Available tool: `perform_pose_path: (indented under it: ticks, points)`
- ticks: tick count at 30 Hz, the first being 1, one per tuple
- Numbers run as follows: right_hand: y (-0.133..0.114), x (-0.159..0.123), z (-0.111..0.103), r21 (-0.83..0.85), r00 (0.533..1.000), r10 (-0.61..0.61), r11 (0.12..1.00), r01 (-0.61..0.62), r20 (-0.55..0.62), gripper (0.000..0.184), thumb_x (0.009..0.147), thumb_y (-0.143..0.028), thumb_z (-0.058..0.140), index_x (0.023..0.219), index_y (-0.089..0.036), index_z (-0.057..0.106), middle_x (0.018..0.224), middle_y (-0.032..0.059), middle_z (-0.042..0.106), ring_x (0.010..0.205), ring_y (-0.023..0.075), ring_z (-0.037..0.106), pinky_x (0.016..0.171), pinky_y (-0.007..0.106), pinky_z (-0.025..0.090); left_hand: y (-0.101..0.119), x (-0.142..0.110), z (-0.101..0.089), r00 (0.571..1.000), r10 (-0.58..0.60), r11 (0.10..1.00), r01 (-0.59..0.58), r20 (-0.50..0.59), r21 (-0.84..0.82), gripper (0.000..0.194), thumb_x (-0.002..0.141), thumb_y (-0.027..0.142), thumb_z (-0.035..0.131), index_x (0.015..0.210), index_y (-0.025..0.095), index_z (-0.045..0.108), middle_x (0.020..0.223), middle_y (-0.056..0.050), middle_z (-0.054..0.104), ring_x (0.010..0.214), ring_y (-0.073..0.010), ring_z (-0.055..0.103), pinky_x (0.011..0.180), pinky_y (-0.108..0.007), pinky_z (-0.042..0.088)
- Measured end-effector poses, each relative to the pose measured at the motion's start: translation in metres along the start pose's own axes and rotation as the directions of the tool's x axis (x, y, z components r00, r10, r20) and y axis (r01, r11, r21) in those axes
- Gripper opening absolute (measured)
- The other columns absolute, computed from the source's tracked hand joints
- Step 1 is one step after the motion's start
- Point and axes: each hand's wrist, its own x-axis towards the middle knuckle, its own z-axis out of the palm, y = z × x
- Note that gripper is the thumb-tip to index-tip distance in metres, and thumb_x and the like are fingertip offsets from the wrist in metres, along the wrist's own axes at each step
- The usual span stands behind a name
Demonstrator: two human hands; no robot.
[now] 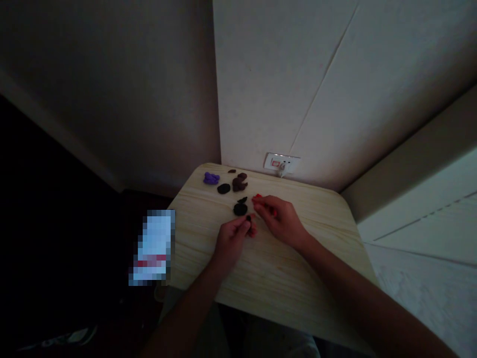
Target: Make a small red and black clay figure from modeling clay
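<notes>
My left hand (228, 244) is closed, with a small black piece of modelling clay (249, 218) pinched between thumb and fingers above the table. To its right, my right hand (283, 221) has thumb and fingertips together at some red modelling clay (258, 197). More red shows beneath that hand, and the rest is hidden by the fingers. Just beyond my left hand lies a flattened black clay disc (240, 209), with a thin black scrap (242, 200) behind it. A second black disc (224, 188) is farther back, beside a brown clay lump (239, 184).
A purple clay lump (211, 178) sits at the table's back left, and a small brown bit (232, 171) near the back edge. The wooden table (298, 278) meets a wall with a socket and plug (282, 164). A blurred-out bright panel (154, 246) is at the left.
</notes>
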Motion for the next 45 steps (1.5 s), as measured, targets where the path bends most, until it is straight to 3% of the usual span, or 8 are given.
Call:
perform_pose_path:
  ticks: [3, 5, 10, 14, 20, 30, 37, 45]
  points:
    - [0.001, -0.028, -0.009, 0.098, 0.983, -0.135, 0.988, 0.123, 0.124, 0.029, 0.102, -0.021, 0.054, 0.125, -0.019, 0.071, 0.114, 0.0121, 0.074, 0.099, 0.021, 0.07, 0.083, 0.034, 0.057, 0.002, -0.004, 0.002, 0.992, 0.073, 0.966, -0.095, 0.101, 0.242, 0.029, 0.095, 0.035, 0.059, 0.08, 0.014, 0.073, 0.068, -0.003, 0.063, 0.067, -0.0168, 0.057, 0.068, -0.029, 0.046]
    - [0.005, -0.039, -0.011, 0.091, 0.974, -0.192, 0.979, 0.182, 0.119, 0.03, 0.101, -0.019, 0.054, 0.127, -0.018, 0.07, 0.119, 0.0147, 0.07, 0.107, 0.023, 0.068, 0.092, 0.038, 0.057, 0.0, -0.007, 0.004, 0.99, 0.071, 0.947, -0.105, 0.121, 0.303, 0.024, 0.096, 0.031, 0.056, 0.101, 0.014, 0.072, 0.07, -0.001, 0.063, 0.067, -0.0166, 0.058, 0.069, -0.029, 0.047]
    - [0.013, -0.047, -0.011, 0.169, 0.987, -0.101, 0.982, 0.079, 0.126, 0.016, 0.097, -0.025, 0.063, 0.108, -0.018, 0.074, 0.094, 0.0089, 0.074, 0.076, 0.0181, 0.069, 0.073, 0.032, 0.057, -0.007, -0.011, 0.004, 0.993, 0.019, 0.959, -0.051, 0.119, 0.279, 0.051, 0.098, 0.029, 0.057, 0.146, 0.019, 0.042, 0.075, 0.001, 0.067, 0.065, -0.0142, 0.058, 0.066, -0.026, 0.048]
    - [0.014, -0.052, -0.01, 0.354, 0.983, 0.14, 0.919, -0.173, 0.116, 0.016, 0.094, -0.033, 0.068, 0.096, -0.018, 0.072, 0.081, 0.0053, 0.074, 0.07, 0.0171, 0.069, 0.064, 0.028, 0.054, -0.004, -0.011, 0.003, 0.993, -0.023, 0.971, -0.005, 0.115, 0.238, 0.044, 0.091, 0.032, 0.07, 0.131, 0.018, 0.057, 0.083, -0.002, 0.072, 0.073, -0.0151, 0.066, 0.068, -0.025, 0.051]
    - [0.017, -0.059, -0.007, 0.585, 0.945, 0.294, 0.744, -0.322, 0.145, 0.025, 0.089, -0.043, 0.075, 0.087, -0.019, 0.071, 0.068, 0.0013, 0.07, 0.061, 0.0141, 0.064, 0.059, 0.025, 0.052, 0.0, -0.011, 0.004, 0.998, -0.042, 0.946, 0.021, 0.056, 0.325, 0.019, 0.085, 0.03, 0.075, 0.098, 0.017, 0.077, 0.082, -0.005, 0.077, 0.073, -0.0162, 0.069, 0.067, -0.026, 0.055]
    - [0.019, -0.063, -0.001, 0.616, 0.949, 0.261, 0.722, -0.315, 0.178, 0.017, 0.084, -0.033, 0.08, 0.096, -0.021, 0.081, 0.082, 0.0047, 0.08, 0.07, 0.0162, 0.072, 0.066, 0.027, 0.059, 0.004, -0.015, 0.006, 0.996, 0.072, 0.912, -0.086, 0.05, 0.401, 0.011, 0.084, 0.024, 0.074, 0.092, 0.017, 0.077, 0.079, -0.004, 0.076, 0.07, -0.0157, 0.07, 0.067, -0.026, 0.056]
    - [0.016, -0.061, -0.003, 0.607, 0.964, 0.231, 0.75, -0.261, 0.129, 0.015, 0.086, -0.031, 0.08, 0.096, -0.021, 0.081, 0.081, 0.0051, 0.08, 0.072, 0.0171, 0.074, 0.067, 0.027, 0.06, 0.009, -0.011, 0.008, 0.996, -0.023, 0.96, -0.001, 0.083, 0.281, 0.011, 0.083, 0.028, 0.074, 0.087, 0.017, 0.072, 0.068, 0.0, 0.072, 0.063, -0.0136, 0.066, 0.061, -0.023, 0.053]
    - [0.024, -0.063, -0.001, 0.659, 0.948, 0.288, 0.688, -0.304, 0.137, 0.02, 0.08, -0.035, 0.084, 0.096, -0.023, 0.084, 0.082, 0.0047, 0.082, 0.072, 0.0184, 0.077, 0.069, 0.029, 0.064, 0.011, -0.013, 0.01, 0.999, -0.024, 0.951, 0.031, -0.028, 0.306, 0.008, 0.077, 0.025, 0.078, 0.077, 0.017, 0.076, 0.06, -0.001, 0.072, 0.056, -0.0137, 0.066, 0.057, -0.023, 0.053]
